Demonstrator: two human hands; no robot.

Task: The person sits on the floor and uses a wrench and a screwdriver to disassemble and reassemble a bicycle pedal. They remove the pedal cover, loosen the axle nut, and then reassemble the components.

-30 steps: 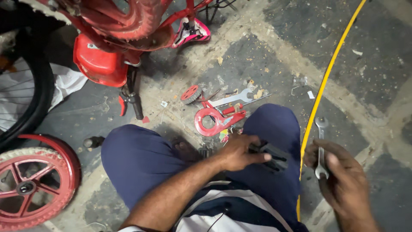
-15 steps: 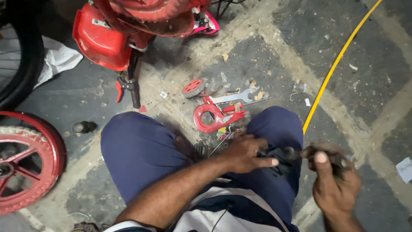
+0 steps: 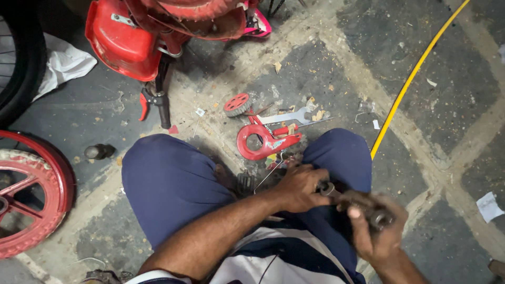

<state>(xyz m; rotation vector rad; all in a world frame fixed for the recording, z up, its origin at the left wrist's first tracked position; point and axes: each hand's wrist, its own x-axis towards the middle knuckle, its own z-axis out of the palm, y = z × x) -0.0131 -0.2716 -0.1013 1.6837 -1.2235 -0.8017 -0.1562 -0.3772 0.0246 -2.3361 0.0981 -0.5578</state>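
A: What is changed since the earlier frames?

B: The right hand (image 3: 379,231), held out beside the yellow cable (image 3: 415,73) a second ago, is now brought in against the left hand (image 3: 300,186), just right of the red ring bracket (image 3: 258,144) and nearer the body. Both are closed on one dark metal part (image 3: 331,190) over the right thigh, the left grip clamped on its near end, the right grip wrapped round a tool at the other end.

A: What is meant by that?

B: A tightening or loosening on the part is judged to be under way.

A: What is not made out?

B: The tool is mostly covered by fingers and blurred; its kind cannot be told. The bicycle frame (image 3: 126,37), above the bracket, is cut off at the top edge, and the red wheel (image 3: 26,194) at the left edge
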